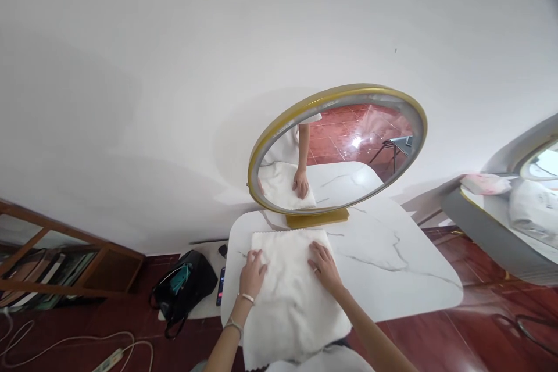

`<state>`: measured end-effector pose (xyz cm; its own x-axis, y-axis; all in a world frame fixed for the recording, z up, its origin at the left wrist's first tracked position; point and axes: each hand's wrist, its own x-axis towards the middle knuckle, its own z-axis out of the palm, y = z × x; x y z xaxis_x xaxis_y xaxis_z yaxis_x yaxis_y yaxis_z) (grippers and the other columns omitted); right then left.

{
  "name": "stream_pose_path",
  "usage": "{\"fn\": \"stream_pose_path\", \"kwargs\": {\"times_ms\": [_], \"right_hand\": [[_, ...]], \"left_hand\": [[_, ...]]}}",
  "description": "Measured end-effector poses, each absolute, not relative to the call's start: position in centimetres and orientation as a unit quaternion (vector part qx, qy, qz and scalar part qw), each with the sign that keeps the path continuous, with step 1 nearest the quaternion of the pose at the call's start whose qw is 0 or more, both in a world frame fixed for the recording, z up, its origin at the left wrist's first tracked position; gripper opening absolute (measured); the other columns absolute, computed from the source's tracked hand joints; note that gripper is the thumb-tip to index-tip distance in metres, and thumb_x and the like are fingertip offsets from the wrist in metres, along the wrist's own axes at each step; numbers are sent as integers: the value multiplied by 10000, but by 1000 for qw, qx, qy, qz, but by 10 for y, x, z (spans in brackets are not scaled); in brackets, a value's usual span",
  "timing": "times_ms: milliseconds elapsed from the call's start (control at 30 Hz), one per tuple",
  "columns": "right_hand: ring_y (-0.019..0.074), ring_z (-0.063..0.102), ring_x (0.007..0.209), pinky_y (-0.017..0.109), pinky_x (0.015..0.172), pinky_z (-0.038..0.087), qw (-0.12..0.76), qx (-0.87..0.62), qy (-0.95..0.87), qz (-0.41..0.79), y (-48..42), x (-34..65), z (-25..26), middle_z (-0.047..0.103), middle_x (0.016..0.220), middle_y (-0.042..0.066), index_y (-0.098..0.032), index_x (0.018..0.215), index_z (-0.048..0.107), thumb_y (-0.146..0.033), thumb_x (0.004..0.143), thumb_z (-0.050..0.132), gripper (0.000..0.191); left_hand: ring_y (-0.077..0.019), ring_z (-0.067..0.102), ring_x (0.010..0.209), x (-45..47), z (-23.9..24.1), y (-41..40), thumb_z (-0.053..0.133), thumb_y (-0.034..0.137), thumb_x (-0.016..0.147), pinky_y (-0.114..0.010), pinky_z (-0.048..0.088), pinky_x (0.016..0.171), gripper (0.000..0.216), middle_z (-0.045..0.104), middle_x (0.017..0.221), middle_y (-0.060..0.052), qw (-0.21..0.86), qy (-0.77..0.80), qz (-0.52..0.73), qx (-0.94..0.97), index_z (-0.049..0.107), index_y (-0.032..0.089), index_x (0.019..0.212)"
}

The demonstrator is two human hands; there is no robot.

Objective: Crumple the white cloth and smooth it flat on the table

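A white towel (290,285) with a scalloped edge lies spread on the marble-patterned table (392,261), its near end hanging over the front edge toward my lap. My left hand (253,274) rests on the towel's left edge, fingers apart. On the right side of the cloth lies my right hand (323,266), palm down with fingers spread and a ring on one finger. Soft wrinkles run through the towel between and below the hands. Just beyond its far edge stands the gold base (318,219) of a round mirror (349,183), which reflects an arm and the towel.
Left of the table, a black bag (187,285) and a phone (221,286) sit on a low light surface. Farther left are a wooden shelf (117,270) and a power strip (108,360) with cord. At right, another table (483,232) holds a pink-and-white packet (486,183).
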<state>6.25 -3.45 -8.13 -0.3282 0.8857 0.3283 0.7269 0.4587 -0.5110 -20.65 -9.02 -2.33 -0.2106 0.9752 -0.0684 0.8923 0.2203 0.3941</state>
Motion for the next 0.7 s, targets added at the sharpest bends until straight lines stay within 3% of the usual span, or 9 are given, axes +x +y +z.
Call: {"fn": "stream_pose_path", "kwargs": {"times_ms": [133, 233, 433, 567, 700], "right_hand": [[276, 473, 1204, 451, 942, 454, 295, -532, -787, 105, -26, 75, -82, 538, 1298, 111, -207, 1217, 543, -293, 899, 457, 341], [265, 510, 1131, 426, 893, 455, 295, -547, -778, 91, -26, 81, -79, 581, 1210, 104, -212, 1160, 565, -264, 897, 457, 288], [214, 548, 949, 347, 799, 435, 271, -541, -789, 110, -20, 78, -68, 619, 958, 68, -202, 901, 598, -133, 886, 387, 222], [225, 527, 965, 351, 811, 419, 268, -554, -780, 110, -10, 73, -64, 610, 992, 73, -203, 808, 577, -199, 894, 418, 181], [265, 503, 977, 379, 798, 418, 255, -626, -729, 107, -3, 66, -65, 583, 1053, 103, -197, 933, 576, -266, 862, 475, 141]], "left_hand": [[-152, 640, 856, -199, -26, -82, 537, 242, 852, -246, 495, 675, 341, 535, 1190, -53, 148, 767, 148, 606, 562, 223, 1192], [-168, 623, 948, -193, -29, -83, 519, 219, 859, -258, 500, 735, 295, 549, 1180, -49, 135, 769, 166, 603, 584, 228, 1147], [-198, 570, 1013, -178, -33, -88, 486, 199, 863, -334, 467, 896, 211, 597, 1042, -53, 100, 777, 202, 587, 640, 211, 1006], [-271, 516, 1083, -178, -31, -78, 431, 265, 897, -448, 405, 956, 262, 557, 1125, -121, 64, 816, 209, 535, 676, 175, 920], [-246, 553, 987, -178, -30, -62, 535, 221, 835, -380, 434, 865, 150, 577, 1063, -99, 67, 834, 194, 513, 678, 181, 859]]}}
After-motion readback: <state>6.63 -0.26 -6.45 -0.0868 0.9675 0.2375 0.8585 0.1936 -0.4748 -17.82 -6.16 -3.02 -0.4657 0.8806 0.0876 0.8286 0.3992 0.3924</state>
